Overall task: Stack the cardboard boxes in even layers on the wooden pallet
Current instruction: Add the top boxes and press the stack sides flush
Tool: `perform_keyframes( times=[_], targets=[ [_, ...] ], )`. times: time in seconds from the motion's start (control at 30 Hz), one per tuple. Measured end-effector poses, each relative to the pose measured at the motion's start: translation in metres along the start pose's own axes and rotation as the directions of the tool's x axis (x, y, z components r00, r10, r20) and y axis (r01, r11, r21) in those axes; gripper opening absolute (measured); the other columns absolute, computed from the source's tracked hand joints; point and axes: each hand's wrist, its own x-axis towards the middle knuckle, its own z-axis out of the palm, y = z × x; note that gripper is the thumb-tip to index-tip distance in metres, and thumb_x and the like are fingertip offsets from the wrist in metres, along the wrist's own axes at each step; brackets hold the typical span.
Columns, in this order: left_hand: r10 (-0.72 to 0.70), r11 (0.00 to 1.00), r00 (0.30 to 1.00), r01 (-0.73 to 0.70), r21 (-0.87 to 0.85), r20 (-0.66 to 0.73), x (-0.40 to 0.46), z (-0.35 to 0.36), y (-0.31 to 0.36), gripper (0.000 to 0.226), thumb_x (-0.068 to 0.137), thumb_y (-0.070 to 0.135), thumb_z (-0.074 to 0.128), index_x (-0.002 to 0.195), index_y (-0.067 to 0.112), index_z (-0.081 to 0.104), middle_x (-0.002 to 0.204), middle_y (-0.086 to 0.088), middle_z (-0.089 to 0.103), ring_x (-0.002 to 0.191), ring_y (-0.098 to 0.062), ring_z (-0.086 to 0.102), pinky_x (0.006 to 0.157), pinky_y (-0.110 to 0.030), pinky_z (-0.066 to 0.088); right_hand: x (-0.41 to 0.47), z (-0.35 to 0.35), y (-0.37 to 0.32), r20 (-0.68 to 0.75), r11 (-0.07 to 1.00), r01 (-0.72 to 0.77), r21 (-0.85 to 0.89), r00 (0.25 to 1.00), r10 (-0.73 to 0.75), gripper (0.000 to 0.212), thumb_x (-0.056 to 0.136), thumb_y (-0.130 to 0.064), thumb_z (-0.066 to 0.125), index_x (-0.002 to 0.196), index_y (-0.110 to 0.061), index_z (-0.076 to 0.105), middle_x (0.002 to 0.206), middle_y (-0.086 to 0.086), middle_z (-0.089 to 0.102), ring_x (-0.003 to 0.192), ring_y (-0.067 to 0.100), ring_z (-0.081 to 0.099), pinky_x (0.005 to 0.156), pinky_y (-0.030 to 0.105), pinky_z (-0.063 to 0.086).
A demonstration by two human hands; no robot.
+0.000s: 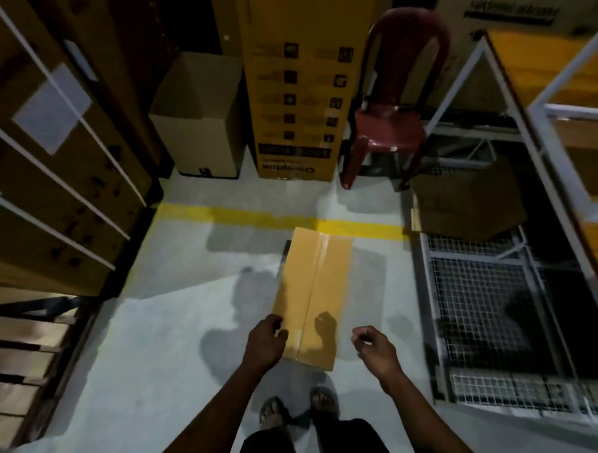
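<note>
One long cardboard box lay flat on the grey floor, its near end between the two hands and its far end reaching the yellow floor line. The left hand was at the box's near left corner, fingers curled over the left edge and thumb on the top face, so it appeared to grip the corner. The right hand hovered just right of the box, apart from it, fingers loosely curled around nothing. Below the fingers, the person's sandalled feet stood just short of the box's near end. Well to the left of the left fingers, the slats of a wooden pallet showed beneath strapped cartons. Beyond the fingertips, past the yellow line, stood a tall printed carton and a red plastic chair. To the right of the right fingers stood a white wire-mesh cage.
</note>
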Motion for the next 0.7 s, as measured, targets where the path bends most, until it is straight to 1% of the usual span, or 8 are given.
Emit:
perform_keyframes(
  times=[0.17, 0.23, 0.33, 0.37, 0.5, 0.6, 0.67, 0.7],
  targets=[
    [-0.036, 0.999, 0.999, 0.035, 0.032, 0.016, 0.046, 0.015, -0.027, 0.049, 0.097, 0.024, 0.072, 0.141, 0.01, 0.057, 0.132, -0.01, 0.066, 0.116, -0.025, 0.064, 0.096, -0.031, 0.048, 0.027, 0.03, 0.012, 0.013, 0.998, -0.064, -0.005, 0.998, 0.064, 0.013, 0.095, -0.025, 0.071, 0.105, -0.033, 0.067, 0.106, -0.011, 0.073, 0.1, 0.015, 0.069, 0.091, 0.036, 0.056],
    [-0.063, 0.997, 0.998, 0.063, 0.035, 0.026, 0.065, 0.026, -0.041, 0.052, 0.096, 0.025, 0.073, 0.142, 0.01, 0.056, 0.134, -0.009, 0.065, 0.116, -0.024, 0.064, 0.096, -0.031, 0.049, 0.046, 0.041, 0.019, 0.026, 0.996, -0.081, -0.024, 0.996, 0.082, 0.018, 0.095, -0.026, 0.071, 0.111, -0.031, 0.064, 0.11, -0.009, 0.072, 0.097, 0.014, 0.069, 0.082, 0.029, 0.054],
    [-0.098, 0.993, 0.994, 0.095, 0.067, 0.045, 0.101, 0.051, -0.071, 0.059, 0.094, 0.028, 0.076, 0.145, 0.01, 0.053, 0.139, -0.009, 0.062, 0.12, -0.024, 0.063, 0.098, -0.032, 0.049, 0.089, 0.062, 0.038, 0.03, 0.994, -0.106, -0.024, 0.994, 0.106, 0.023, 0.096, -0.02, 0.07, 0.116, -0.026, 0.06, 0.111, -0.004, 0.07, 0.081, 0.011, 0.067, 0.064, 0.018, 0.05],
    [-0.102, 0.991, 0.993, 0.097, 0.087, 0.052, 0.114, 0.059, -0.08, 0.062, 0.093, 0.028, 0.077, 0.146, 0.009, 0.052, 0.141, -0.01, 0.061, 0.122, -0.025, 0.062, 0.1, -0.033, 0.049, 0.103, 0.068, 0.043, 0.026, 0.993, -0.112, -0.022, 0.993, 0.113, 0.023, 0.097, -0.018, 0.069, 0.116, -0.026, 0.058, 0.11, -0.005, 0.069, 0.082, 0.01, 0.066, 0.062, 0.016, 0.049],
    [-0.13, 0.984, 0.989, 0.12, 0.13, 0.07, 0.167, 0.09, -0.12, 0.072, 0.092, 0.031, 0.078, 0.152, 0.007, 0.046, 0.148, -0.013, 0.056, 0.132, -0.029, 0.056, 0.108, -0.037, 0.045, 0.164, 0.093, 0.075, 0.031, 0.992, -0.114, -0.055, 0.993, 0.116, 0.034, 0.1, -0.016, 0.064, 0.131, -0.024, 0.054, 0.117, -0.006, 0.058, 0.108, 0.018, 0.06, 0.086, 0.026, 0.047],
    [-0.139, 0.981, 0.988, 0.129, 0.142, 0.061, 0.205, 0.107, -0.137, 0.068, 0.091, 0.031, 0.079, 0.147, 0.006, 0.05, 0.142, -0.014, 0.059, 0.128, -0.032, 0.058, 0.107, -0.041, 0.047, 0.207, 0.113, 0.099, 0.042, 0.987, -0.146, -0.073, 0.988, 0.15, 0.05, 0.1, -0.018, 0.065, 0.146, -0.019, 0.047, 0.127, -0.002, 0.056, 0.128, 0.027, 0.056, 0.099, 0.034, 0.048],
    [-0.132, 0.984, 0.99, 0.124, 0.129, 0.057, 0.228, 0.12, -0.146, 0.061, 0.09, 0.022, 0.08, 0.142, 0.005, 0.053, 0.136, -0.016, 0.061, 0.126, -0.034, 0.057, 0.107, -0.041, 0.046, 0.233, 0.123, 0.113, 0.036, 0.986, -0.133, -0.105, 0.99, 0.137, 0.06, 0.099, -0.016, 0.067, 0.152, -0.011, 0.039, 0.134, 0.004, 0.053, 0.135, 0.029, 0.05, 0.102, 0.029, 0.041],
    [-0.143, 0.984, 0.988, 0.136, 0.117, 0.056, 0.24, 0.125, -0.15, 0.066, 0.089, 0.02, 0.081, 0.145, 0.002, 0.049, 0.139, -0.017, 0.059, 0.129, -0.036, 0.055, 0.108, -0.04, 0.044, 0.247, 0.127, 0.12, 0.023, 0.985, -0.12, -0.121, 0.992, 0.124, 0.065, 0.097, -0.014, 0.069, 0.153, -0.007, 0.036, 0.135, 0.006, 0.051, 0.137, 0.029, 0.047, 0.1, 0.025, 0.038]
  ],
)
